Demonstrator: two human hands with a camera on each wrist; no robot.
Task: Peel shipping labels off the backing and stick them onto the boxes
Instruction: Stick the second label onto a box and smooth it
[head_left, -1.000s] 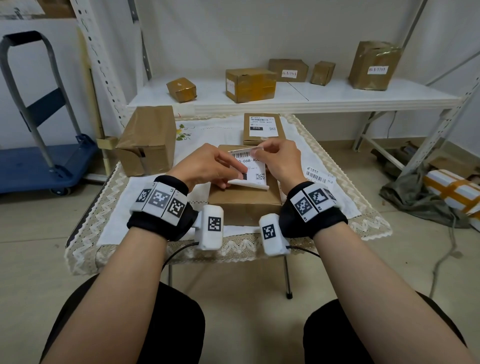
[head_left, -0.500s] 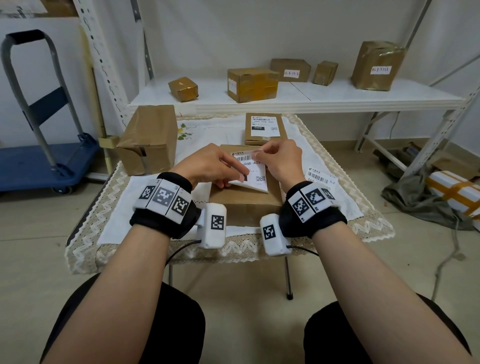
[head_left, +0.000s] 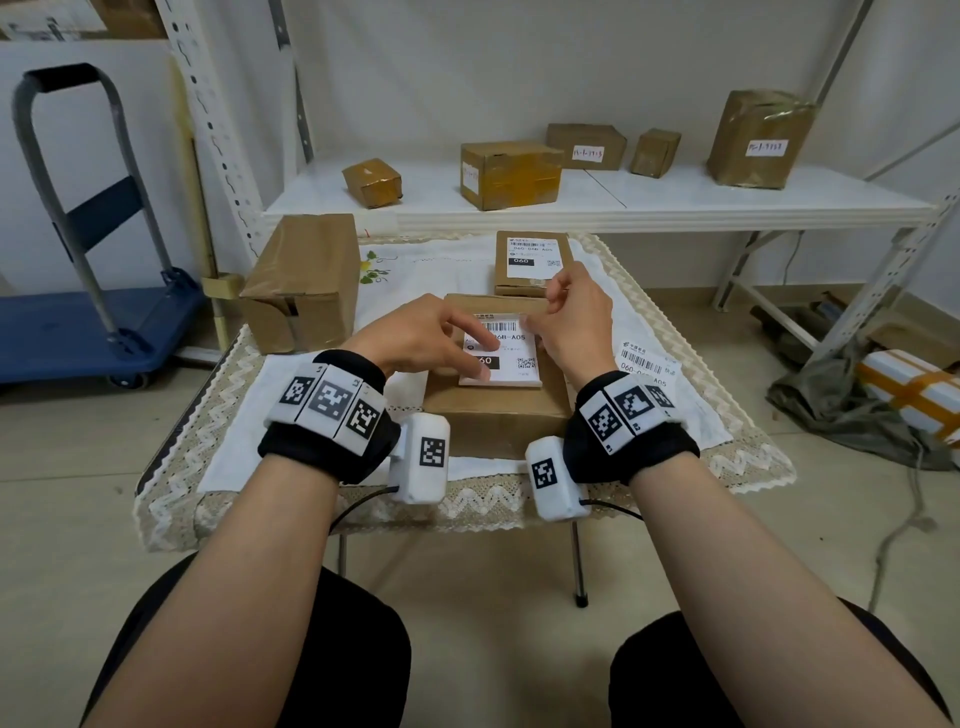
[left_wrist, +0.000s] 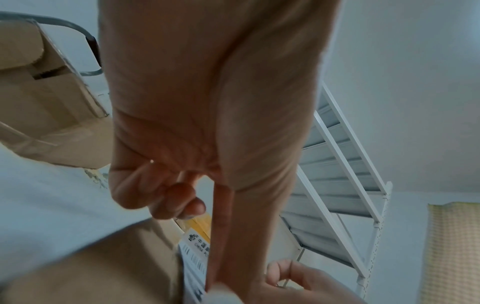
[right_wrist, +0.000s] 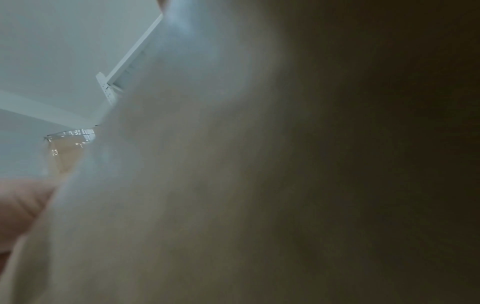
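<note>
Two hands meet over the label (head_left: 501, 353) lying on the near box (head_left: 493, 410) at mid-table (head_left: 218, 415). My left hand (head_left: 421, 338) presses it with straight fingers; my right hand (head_left: 569, 322) pinches its far right corner. A labelled box (head_left: 532, 262) sits just beyond.

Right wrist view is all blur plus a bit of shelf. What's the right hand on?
Observer: In the head view, the right hand pinches the far right corner of the label lying on the near box.
Operator: And the left hand?
Observer: The left hand presses that label down with index finger and thumb.
Operator: Any spare labels?
Observer: One loose label lies on the cloth, to the right of the near box.
</note>
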